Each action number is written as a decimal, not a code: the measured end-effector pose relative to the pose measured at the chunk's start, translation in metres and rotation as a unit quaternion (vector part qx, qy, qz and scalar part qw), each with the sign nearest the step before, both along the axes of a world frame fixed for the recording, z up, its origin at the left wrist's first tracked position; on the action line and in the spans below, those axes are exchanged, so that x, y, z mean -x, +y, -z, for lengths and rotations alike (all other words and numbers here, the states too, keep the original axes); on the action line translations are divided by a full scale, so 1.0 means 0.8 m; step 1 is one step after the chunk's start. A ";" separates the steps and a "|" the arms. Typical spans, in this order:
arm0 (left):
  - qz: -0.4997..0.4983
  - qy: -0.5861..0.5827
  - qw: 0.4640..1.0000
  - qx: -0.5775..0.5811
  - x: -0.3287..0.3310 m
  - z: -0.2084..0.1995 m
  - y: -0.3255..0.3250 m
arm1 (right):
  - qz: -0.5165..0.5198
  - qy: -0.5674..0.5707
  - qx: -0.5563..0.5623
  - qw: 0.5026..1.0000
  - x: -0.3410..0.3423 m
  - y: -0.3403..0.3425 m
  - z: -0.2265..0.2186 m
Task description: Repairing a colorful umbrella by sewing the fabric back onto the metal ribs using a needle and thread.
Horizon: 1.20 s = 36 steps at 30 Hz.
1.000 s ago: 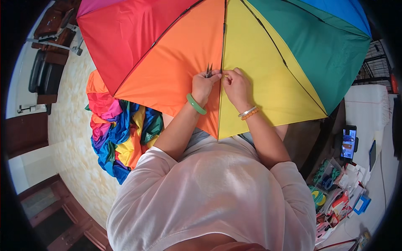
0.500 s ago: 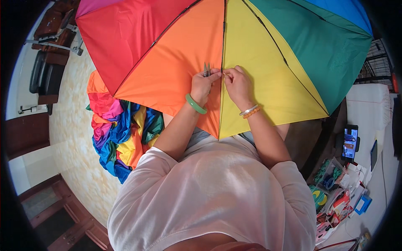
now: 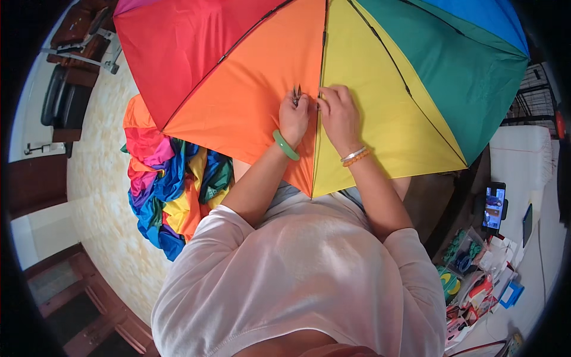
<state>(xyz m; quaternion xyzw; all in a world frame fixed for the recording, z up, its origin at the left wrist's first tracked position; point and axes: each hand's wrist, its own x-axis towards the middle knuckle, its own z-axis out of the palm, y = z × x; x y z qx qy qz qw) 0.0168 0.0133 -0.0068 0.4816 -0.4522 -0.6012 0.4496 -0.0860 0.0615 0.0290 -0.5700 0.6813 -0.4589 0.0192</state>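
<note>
rainbow umbrella point(image 3: 250, 95), fabric heap point(image 3: 169, 184) (left) — phone point(image 3: 494, 206)

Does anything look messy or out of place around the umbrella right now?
One thing: a pile of crumpled rainbow fabric lies heaped on the floor left of the person, partly under the open umbrella. Clutter crowds the table at right.

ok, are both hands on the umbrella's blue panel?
No: the left hand and right hand work at the seam between the orange panel and yellow panel.
</note>
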 end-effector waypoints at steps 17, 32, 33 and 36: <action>0.105 -0.248 0.952 0.147 -0.005 -0.030 0.010 | -0.184 -0.267 -0.028 0.946 0.023 0.014 -0.181; 0.072 0.021 0.993 0.086 0.001 -0.013 -0.027 | -0.163 -0.403 -0.062 0.898 0.102 0.003 -0.109; 0.041 0.039 0.995 0.077 0.002 -0.013 -0.027 | -0.174 -0.362 -0.108 0.909 0.105 0.004 -0.102; 0.000 0.058 0.998 0.037 0.000 -0.018 -0.029 | -0.189 -0.102 -0.226 0.950 0.089 0.002 -0.078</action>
